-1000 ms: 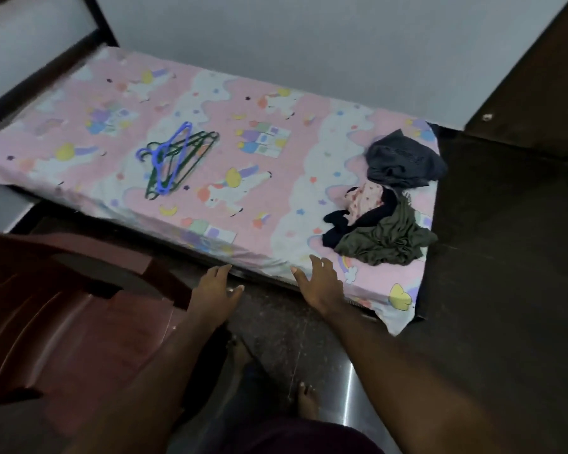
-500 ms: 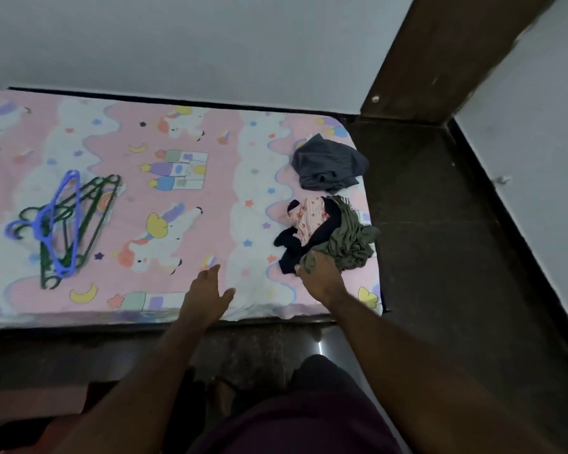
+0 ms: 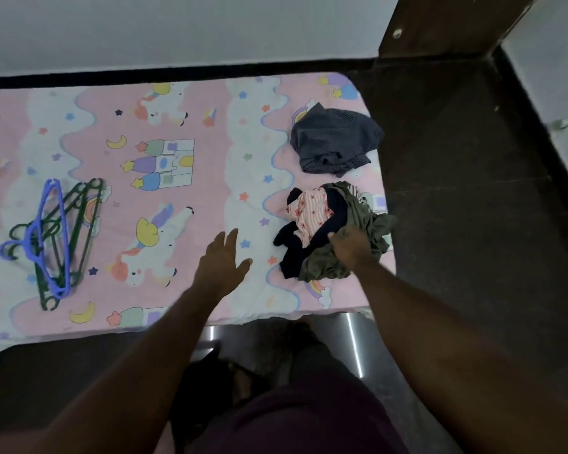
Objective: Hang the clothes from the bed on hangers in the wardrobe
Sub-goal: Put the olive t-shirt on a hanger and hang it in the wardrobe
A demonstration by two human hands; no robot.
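A pile of clothes lies at the right end of the bed (image 3: 177, 103): an olive green garment (image 3: 368, 224), a black garment (image 3: 291, 253) and a pink striped one (image 3: 309, 214). A dark grey garment (image 3: 335, 139) sits apart behind them. My right hand (image 3: 350, 245) grips the olive green garment from above. My left hand (image 3: 222, 260) hovers over the sheet with fingers spread, holding nothing. A bundle of green hangers (image 3: 79, 221) with a blue hanger (image 3: 48, 237) on top lies at the bed's left.
The bed has a pink cartoon sheet and stands against a white wall (image 3: 177, 27). Dark floor (image 3: 473, 224) runs along the right side. A dark wooden panel (image 3: 440, 24) rises at the back right corner. My legs are below the bed's near edge.
My view has swung right and closer over the bed. My right hand went from the bed's edge onto the pile and closed on the olive garment. My left hand moved forward over the sheet.
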